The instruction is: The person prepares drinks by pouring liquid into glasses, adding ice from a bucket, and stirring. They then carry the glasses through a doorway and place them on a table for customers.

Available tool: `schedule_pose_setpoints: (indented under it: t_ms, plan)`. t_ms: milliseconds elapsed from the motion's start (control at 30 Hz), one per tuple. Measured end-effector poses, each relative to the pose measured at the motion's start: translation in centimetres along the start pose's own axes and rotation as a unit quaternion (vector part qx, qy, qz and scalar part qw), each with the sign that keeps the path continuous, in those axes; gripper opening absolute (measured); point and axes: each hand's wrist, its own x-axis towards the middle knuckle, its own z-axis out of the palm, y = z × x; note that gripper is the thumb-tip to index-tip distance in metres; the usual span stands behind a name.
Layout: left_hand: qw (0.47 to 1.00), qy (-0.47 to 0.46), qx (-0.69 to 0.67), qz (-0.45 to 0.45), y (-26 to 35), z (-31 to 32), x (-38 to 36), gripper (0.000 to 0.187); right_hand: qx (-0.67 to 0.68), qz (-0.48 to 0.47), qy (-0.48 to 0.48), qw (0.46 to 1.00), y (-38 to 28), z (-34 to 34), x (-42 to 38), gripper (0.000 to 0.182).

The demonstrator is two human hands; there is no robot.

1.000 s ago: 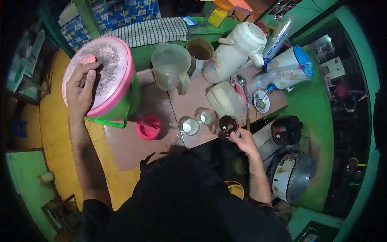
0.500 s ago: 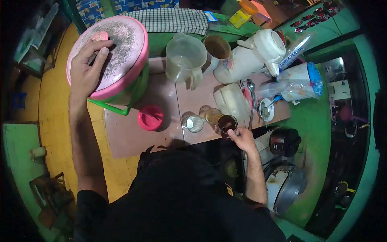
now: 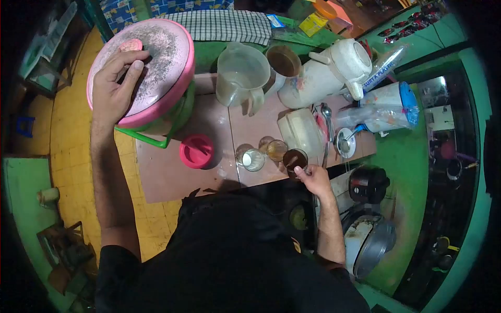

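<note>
My left hand (image 3: 112, 86) lies on the pink lid (image 3: 167, 65) of a large green-and-pink drink cooler, thumb and forefinger apart beside the lid's round knob (image 3: 130, 46). My right hand (image 3: 315, 180) grips the handle of a glass mug (image 3: 296, 158) with dark liquid in it, near the table's front edge. Just left of that mug stands a glass (image 3: 276, 150) with a little amber liquid. Further left is another clear glass (image 3: 253, 160) with something white inside. A red round lidded container (image 3: 197, 151) sits between the glasses and the cooler.
Behind the glasses stand a clear plastic pitcher (image 3: 242, 73), a brown-lined container (image 3: 283, 61) and a white thermos jug (image 3: 326, 75). A pale plastic box (image 3: 301, 130), spoons (image 3: 326, 117) and a strainer (image 3: 344, 142) are at the right. A rice cooker (image 3: 368, 183) stands below the table's right side.
The mug in my right hand has shifted slightly, and the amber glass beside it shows more plainly. My left hand stays on the cooler lid.
</note>
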Motion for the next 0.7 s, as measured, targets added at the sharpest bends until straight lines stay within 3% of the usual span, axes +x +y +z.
schedule_pose_setpoints:
  t_ms: [333,433,500,533,600,700]
  plan:
    - [1.0,0.005,0.0,-0.003,0.1,0.1,0.0,0.021,-0.029,0.011,0.029,0.999,-1.4,-0.3,-0.2,0.067]
    - [1.0,0.009,0.011,0.002,0.3,0.1,0.0,0.02,0.049,0.034,0.021,0.998,0.6,0.8,0.0,0.06]
    - [1.0,0.007,0.006,-0.004,0.4,0.0,0.0,0.02,0.218,0.053,0.004,0.975,1.8,1.5,-0.1,0.047]
    - [1.0,0.004,0.0,-0.009,0.5,0.0,0.0,0.02,0.217,0.053,0.003,0.975,1.7,1.5,-0.5,0.047]
    - [1.0,0.008,0.008,-0.004,0.6,0.1,0.1,0.019,0.331,0.015,0.002,0.944,1.0,1.0,-1.5,0.038]
    - [1.0,0.012,0.014,0.006,0.4,0.2,0.1,0.019,0.348,-0.037,-0.01,0.937,-0.2,0.5,-2.5,0.038]
